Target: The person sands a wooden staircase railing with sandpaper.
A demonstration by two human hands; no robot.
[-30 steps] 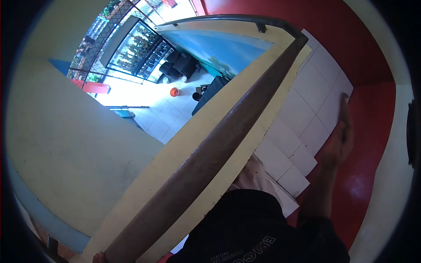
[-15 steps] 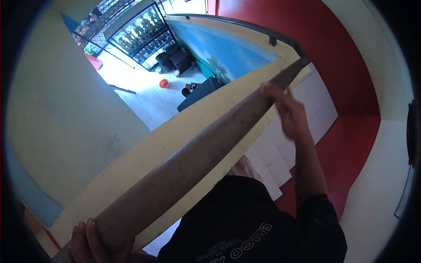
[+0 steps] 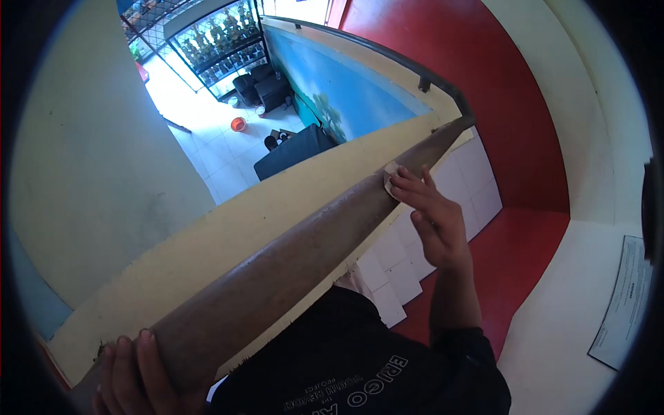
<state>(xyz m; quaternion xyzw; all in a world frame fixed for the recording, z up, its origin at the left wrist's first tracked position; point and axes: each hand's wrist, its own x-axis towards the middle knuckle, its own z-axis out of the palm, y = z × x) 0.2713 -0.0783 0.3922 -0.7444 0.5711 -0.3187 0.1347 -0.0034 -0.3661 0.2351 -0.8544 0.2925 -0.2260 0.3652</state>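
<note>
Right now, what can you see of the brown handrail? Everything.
The brown handrail is long and rounded, dull brown with a shinier streak along its upper edge; metal or wood, I can't tell. It runs diagonally along the top of the pale yellow wall, from lower left to a bend at the upper right. The left hand lies over its near end; farther along, the right hand's fingers hold a small pale piece against it.

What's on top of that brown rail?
The left hand is curled over the rail; farther along, the right hand has a small pale piece against it. The surface beneath them is covered.
</note>
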